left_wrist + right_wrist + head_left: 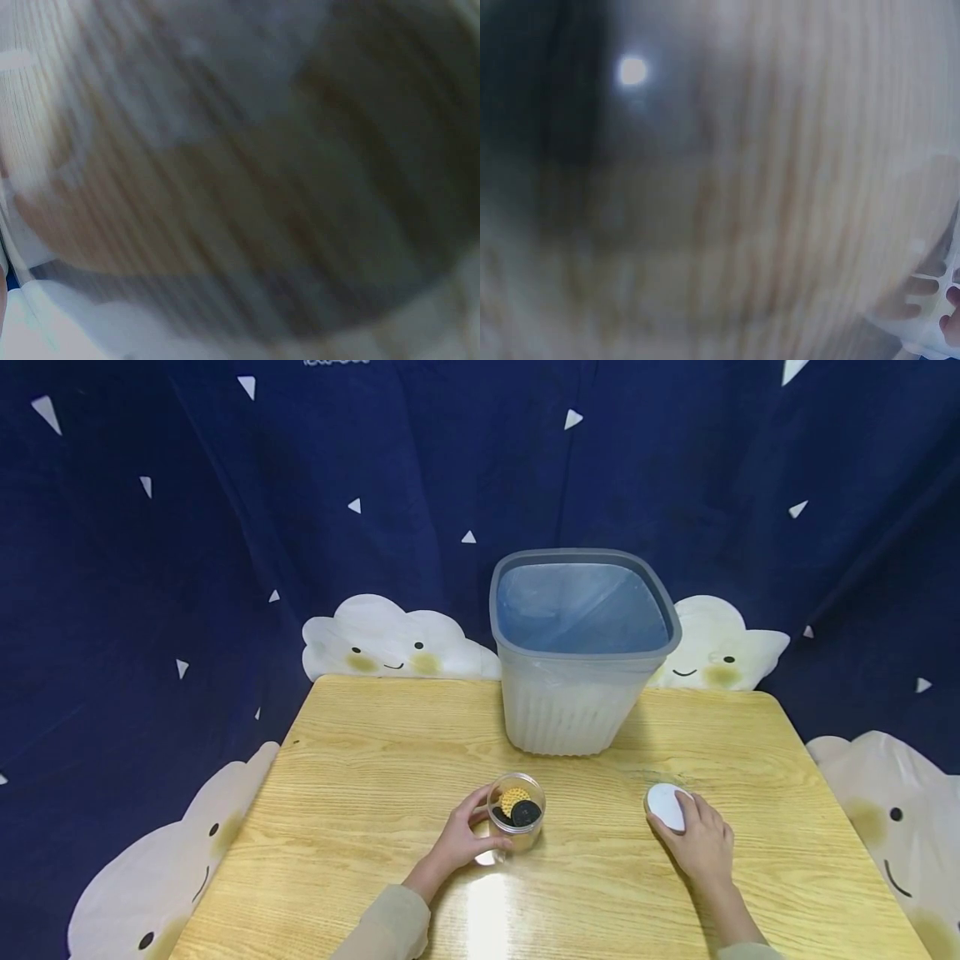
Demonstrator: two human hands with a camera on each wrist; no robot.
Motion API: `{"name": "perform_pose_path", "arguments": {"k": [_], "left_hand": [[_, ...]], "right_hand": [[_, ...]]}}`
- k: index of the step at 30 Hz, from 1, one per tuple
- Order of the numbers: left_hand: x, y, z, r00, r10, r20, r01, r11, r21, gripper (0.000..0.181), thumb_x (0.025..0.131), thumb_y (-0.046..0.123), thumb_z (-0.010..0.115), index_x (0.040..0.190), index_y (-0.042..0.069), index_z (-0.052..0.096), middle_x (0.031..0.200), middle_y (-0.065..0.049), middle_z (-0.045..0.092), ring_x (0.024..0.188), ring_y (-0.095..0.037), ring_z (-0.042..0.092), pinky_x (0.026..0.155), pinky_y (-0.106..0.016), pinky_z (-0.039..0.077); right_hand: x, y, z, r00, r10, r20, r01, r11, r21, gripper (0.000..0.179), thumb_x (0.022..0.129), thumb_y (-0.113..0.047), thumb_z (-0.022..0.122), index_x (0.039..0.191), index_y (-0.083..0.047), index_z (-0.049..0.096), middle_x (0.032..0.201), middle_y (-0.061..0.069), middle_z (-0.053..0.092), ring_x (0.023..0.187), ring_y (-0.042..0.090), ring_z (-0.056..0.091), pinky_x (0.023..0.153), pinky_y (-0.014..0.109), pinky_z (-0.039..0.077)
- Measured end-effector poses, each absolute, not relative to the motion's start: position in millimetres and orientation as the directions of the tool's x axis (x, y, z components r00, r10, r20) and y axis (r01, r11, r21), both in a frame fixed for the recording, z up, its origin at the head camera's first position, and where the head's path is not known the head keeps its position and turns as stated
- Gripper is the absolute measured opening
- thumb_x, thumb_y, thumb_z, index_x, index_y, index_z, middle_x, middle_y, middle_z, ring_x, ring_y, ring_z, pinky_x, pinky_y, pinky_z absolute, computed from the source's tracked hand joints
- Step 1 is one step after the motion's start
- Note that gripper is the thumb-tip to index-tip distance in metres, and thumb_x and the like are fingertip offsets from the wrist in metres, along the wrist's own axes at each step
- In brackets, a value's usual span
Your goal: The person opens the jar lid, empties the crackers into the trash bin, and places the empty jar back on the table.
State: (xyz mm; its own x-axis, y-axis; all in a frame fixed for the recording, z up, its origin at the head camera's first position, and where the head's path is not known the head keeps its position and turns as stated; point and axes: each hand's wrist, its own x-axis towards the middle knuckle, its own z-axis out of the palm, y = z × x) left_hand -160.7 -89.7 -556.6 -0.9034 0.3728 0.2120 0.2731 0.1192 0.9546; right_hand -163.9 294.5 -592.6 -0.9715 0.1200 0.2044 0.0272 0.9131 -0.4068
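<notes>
A: Your left hand point(459, 837) has its fingers and thumb curved round a clear jar point(529, 837), holding it by the side.

B: Where is that jar, and what lies in it?

A: It's upright, in front of you near the middle of the wooden surface point(360, 760), its top open. Inside you have a yellow textured round piece point(513, 798) and dark round pieces point(526, 813).

B: And your right hand point(703, 847)?

A: Its fingers grip a white disc point(663, 806) at the edges, well apart from the jar on your right. You can't tell from here whether the disc touches the surface.

B: What's beyond?

A: A translucent bin point(566, 702) with a grey rim stands at the far edge, before a dark blue curtain point(300, 443) printed with smiling clouds point(397, 639). Both your wrist views are too blurred to add more.
</notes>
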Motion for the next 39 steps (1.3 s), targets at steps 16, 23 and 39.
{"name": "perform_pose_path", "arguments": {"k": [16,23,39], "left_hand": [[-160.3,-89.9,-556.4,-0.902,0.374,0.215,0.277,0.120,0.953,0.083,0.066,0.007,0.080,0.135,-0.002,0.037,0.130,-0.024,0.045,0.122,-0.035,0.043,0.099,-0.042,0.040],[-159.8,-89.9,-556.1,-0.902,0.372,0.217,0.278,0.119,0.953,0.083,0.066,0.007,0.080,0.135,-0.001,0.037,0.131,-0.024,0.045,0.122,-0.037,0.042,0.099,-0.042,0.041],[-160.1,-89.2,-558.6,-0.891,0.363,0.272,0.330,0.108,0.938,0.083,0.064,0.004,0.080,0.134,-0.004,0.037,0.126,-0.026,0.047,0.116,-0.039,0.046,0.096,-0.042,0.044]], "right_hand": [[-161.5,292.8,-595.1,-0.973,0.128,0.192,0.038,0.910,-0.413,0.070,0.082,-0.052,0.059,0.131,-0.006,0.040,0.134,0.029,0.034,0.117,0.050,0.032,0.090,0.066,0.024],[-161.2,293.4,-594.4,-0.975,0.131,0.177,0.047,0.908,-0.417,0.071,0.081,-0.053,0.059,0.132,-0.006,0.039,0.135,0.029,0.033,0.119,0.049,0.030,0.091,0.065,0.023],[-171.2,297.6,-569.6,-0.981,0.091,0.171,0.011,0.907,-0.420,0.061,0.092,-0.049,0.043,0.129,0.000,0.040,0.133,0.033,0.031,0.118,0.053,0.028,0.091,0.069,0.022]]}}
